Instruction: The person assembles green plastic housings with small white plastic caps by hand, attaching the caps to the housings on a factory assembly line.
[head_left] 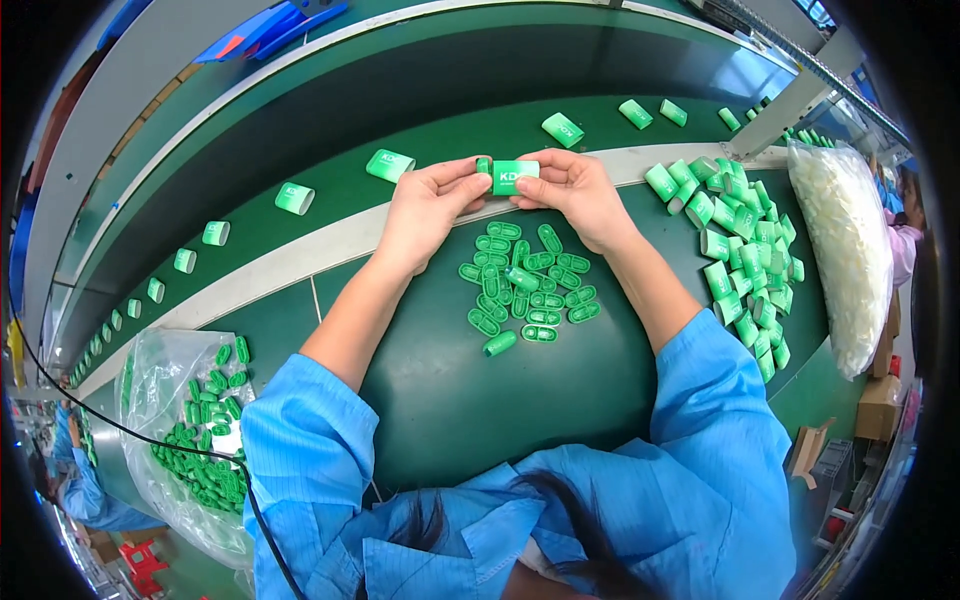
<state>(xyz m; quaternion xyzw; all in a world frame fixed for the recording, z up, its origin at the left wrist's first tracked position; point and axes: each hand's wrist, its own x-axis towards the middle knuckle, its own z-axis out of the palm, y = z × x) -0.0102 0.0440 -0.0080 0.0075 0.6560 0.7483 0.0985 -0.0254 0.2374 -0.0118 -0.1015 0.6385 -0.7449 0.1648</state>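
Note:
Near the table's far edge, my left hand (432, 205) pinches a small green oval plastic cap (484, 168) between thumb and fingertips. My right hand (578, 192) grips a green-and-white oval sleeve (515, 176) with printed lettering. Cap and sleeve meet end to end; whether the cap sits inside the sleeve's mouth I cannot tell. Below my hands, a loose cluster of green oval caps (540, 260) lies on the dark green tabletop (480, 410). Right of my right forearm is a heap of similar sleeves (745, 240).
Beyond a pale rail (330, 236), a green conveyor belt (340, 165) carries a spaced row of sleeves (294, 198). An opened clear bag (190, 440) of caps lies at left, crossed by a black cable (130, 428). A full plastic bag (845, 260) stands at right. Another person (95, 490) sits far left.

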